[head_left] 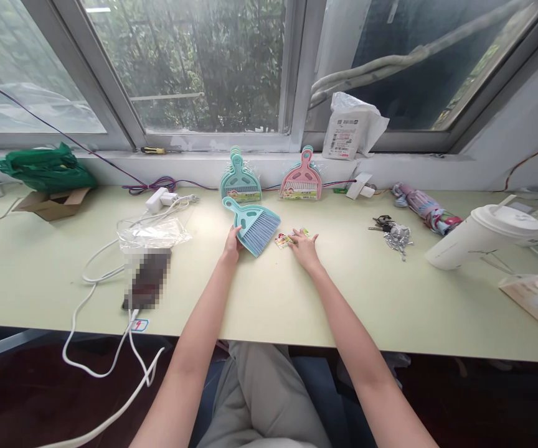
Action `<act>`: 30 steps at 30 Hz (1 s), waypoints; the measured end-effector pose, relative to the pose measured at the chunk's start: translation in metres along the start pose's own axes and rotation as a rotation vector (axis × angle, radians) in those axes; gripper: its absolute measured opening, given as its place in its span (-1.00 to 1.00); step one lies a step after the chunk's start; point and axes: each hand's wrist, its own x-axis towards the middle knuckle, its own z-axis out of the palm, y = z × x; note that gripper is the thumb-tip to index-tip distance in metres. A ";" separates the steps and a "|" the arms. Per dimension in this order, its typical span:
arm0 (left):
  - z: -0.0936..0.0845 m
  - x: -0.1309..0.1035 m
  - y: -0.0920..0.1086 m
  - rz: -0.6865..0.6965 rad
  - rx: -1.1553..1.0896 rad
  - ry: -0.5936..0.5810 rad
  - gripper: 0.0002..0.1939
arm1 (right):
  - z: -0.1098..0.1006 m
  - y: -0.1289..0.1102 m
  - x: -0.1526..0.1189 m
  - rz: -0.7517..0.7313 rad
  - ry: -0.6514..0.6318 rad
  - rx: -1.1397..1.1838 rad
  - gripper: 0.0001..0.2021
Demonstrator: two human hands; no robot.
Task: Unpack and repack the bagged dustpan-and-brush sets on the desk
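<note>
My left hand (232,244) grips the left edge of a teal dustpan with a matching brush (256,229), its grey-blue bristles facing right and its handle pointing up and left. To the right of it, my right hand (303,247) rests with spread fingers on a small colourful printed card (283,241) lying on the table. Behind these, a stack of teal dustpan sets (240,177) and a stack of pink dustpan sets (301,176) lean against the wall below the window.
On the pale green table (269,305), a phone (150,279), white cables and clear plastic wrap (154,233) lie left. A cardboard box (51,204) holds a green bag. Keys (393,233), a folded umbrella (425,208) and a white cup (477,235) are right.
</note>
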 end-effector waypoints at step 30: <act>0.019 -0.022 -0.011 -0.005 0.046 -0.306 -0.51 | 0.004 -0.068 -0.029 -0.059 0.050 -0.025 -0.59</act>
